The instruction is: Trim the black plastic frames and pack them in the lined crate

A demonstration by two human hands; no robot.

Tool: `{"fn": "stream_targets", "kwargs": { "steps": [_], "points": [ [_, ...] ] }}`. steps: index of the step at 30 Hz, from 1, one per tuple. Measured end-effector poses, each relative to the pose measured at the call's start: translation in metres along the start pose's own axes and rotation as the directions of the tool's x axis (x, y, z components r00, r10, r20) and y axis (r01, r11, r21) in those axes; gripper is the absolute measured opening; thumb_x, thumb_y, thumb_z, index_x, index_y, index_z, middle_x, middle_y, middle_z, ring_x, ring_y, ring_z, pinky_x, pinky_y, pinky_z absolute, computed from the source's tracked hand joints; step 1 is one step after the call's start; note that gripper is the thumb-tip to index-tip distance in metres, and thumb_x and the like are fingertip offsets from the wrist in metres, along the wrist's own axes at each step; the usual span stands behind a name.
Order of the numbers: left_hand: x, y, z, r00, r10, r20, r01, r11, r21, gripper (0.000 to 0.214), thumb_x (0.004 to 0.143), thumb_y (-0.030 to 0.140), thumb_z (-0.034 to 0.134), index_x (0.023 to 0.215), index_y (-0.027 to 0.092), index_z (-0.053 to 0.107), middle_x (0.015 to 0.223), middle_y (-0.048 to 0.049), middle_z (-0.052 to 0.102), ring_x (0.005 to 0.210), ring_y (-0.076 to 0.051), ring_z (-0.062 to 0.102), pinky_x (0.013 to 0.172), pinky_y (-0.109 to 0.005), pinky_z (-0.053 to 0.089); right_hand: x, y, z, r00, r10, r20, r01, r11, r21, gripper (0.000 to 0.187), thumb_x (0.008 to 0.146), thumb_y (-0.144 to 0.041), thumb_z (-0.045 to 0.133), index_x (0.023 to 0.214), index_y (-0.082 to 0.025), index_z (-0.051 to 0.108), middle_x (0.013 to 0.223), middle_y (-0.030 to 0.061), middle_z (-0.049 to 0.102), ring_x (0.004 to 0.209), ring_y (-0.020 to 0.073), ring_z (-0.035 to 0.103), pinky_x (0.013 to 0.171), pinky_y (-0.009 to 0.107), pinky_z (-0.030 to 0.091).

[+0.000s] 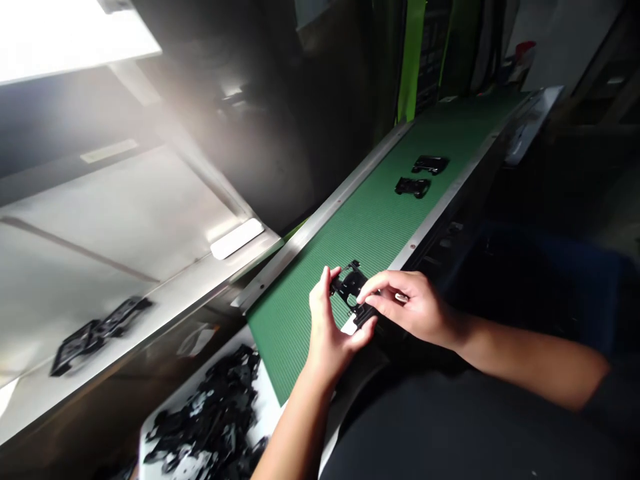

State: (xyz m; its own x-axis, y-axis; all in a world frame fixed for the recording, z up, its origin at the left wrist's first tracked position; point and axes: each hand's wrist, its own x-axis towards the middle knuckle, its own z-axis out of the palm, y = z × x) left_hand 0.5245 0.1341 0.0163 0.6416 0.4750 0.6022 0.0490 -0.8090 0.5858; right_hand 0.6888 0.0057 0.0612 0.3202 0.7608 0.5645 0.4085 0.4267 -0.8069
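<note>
The left hand [333, 333] and right hand [413, 308] grip the black plastic part [350, 285] between fingertips and thumbs, over the green conveyor belt [357, 230]; two similar parts [413, 187] lie beyond the grip.

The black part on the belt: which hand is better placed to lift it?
Probably the left hand: it cups the black part from two sides, while the right hand reaches in from one side only, with its fingertips.

Black plastic frame part [349, 283], hand-held
</note>
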Motion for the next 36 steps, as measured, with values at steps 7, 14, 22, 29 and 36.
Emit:
{"fn": "stream_targets", "kwargs": {
  "steps": [7,14,22,29,36],
  "points": [
    [-0.039,0.002,-0.05,0.994,-0.09,-0.066,0.092,0.995,0.029,0.122,0.076,0.049,0.094,0.171,0.035,0.019,0.154,-0.0159,0.059,0.141,-0.035,0.059,0.112,-0.055,0.052,-0.001,-0.012,0.049,0.985,0.088,0.146,-0.099,0.992,0.073,0.011,0.098,-0.024,0.072,0.099,-0.017,0.081,0.089,0.0039,0.082,0.055,0.0088,0.054,0.051,0.024,0.046],
    [-0.079,0.001,-0.093,0.984,-0.145,-0.102,0.151,0.987,0.053,0.118,0.075,0.051,0.094,0.169,0.035,0.025,0.154,-0.0167,0.06,0.142,-0.036,0.059,0.113,-0.055,0.051,-0.01,-0.023,0.097,0.963,0.118,0.242,-0.148,0.983,0.11,0.011,0.097,-0.027,0.076,0.099,-0.018,0.082,0.09,0.0042,0.082,0.061,0.011,0.063,0.057,0.024,0.052],
    [-0.115,0.003,-0.142,0.977,-0.155,-0.148,0.172,0.978,0.113,0.114,0.074,0.051,0.095,0.167,0.035,0.031,0.153,-0.0137,0.062,0.139,-0.034,0.061,0.115,-0.053,0.051,-0.023,-0.044,0.15,0.956,-0.017,0.292,0.0,0.998,0.059,0.008,0.099,-0.022,0.074,0.102,-0.019,0.08,0.094,0.0036,0.083,0.074,0.014,0.073,0.068,0.025,0.057],
    [-0.149,0.005,-0.187,0.974,-0.168,-0.149,0.193,0.965,0.18,0.107,0.073,0.04,0.095,0.164,0.032,0.038,0.147,-0.0122,0.065,0.135,-0.033,0.062,0.116,-0.054,0.051,-0.036,-0.058,0.2,0.89,-0.234,0.391,0.259,0.966,-0.01,0.009,0.101,-0.014,0.067,0.106,-0.016,0.075,0.095,0.0049,0.079,0.083,0.0154,0.073,0.078,0.025,0.057],
    [-0.204,-0.013,-0.219,0.966,-0.206,-0.157,0.239,0.943,0.231,0.103,0.077,0.041,0.092,0.164,0.027,0.037,0.149,-0.0147,0.064,0.137,-0.033,0.061,0.118,-0.054,0.051,-0.058,-0.061,0.255,0.87,-0.168,0.464,0.18,0.984,0.019,0.01,0.101,-0.013,0.067,0.105,-0.018,0.075,0.097,0.0047,0.079,0.085,0.0151,0.074,0.078,0.024,0.057]
  ]
}}
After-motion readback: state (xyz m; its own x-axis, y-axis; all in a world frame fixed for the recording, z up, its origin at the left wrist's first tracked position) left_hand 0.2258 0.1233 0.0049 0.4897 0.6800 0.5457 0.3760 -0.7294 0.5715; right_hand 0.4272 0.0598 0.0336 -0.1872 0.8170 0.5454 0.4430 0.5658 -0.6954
